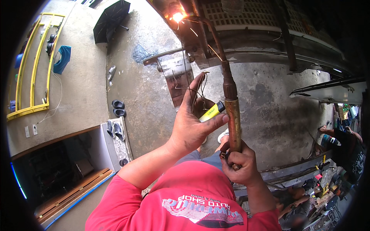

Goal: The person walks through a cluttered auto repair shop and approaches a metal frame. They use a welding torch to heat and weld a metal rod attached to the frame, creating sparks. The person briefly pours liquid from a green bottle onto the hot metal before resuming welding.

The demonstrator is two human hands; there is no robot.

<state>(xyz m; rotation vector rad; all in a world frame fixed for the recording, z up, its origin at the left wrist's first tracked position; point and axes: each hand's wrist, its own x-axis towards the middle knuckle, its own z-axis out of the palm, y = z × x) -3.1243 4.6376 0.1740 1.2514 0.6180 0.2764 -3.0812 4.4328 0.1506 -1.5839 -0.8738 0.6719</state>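
- Clamped in the right hand [239, 163], a torch [232, 115] is aimed up at the flame [177, 17].
- Beside the torch, a yellow lighter [212, 111] and wire [194, 90] are gripped by the left hand [192, 123], which steadies it.

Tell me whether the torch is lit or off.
Lit. The brass torch, held in the right hand, ends in a bright orange flame at its curved tip, with sparks flying against the metal frame.

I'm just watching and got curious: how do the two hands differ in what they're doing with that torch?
The right hand is closed in a fist around the base of the brass torch; the left hand is spread, its thumb against the torch higher up. The left hand also carries a yellow lighter and thin wire; the right hand holds only the torch. Both are bare and grimy.
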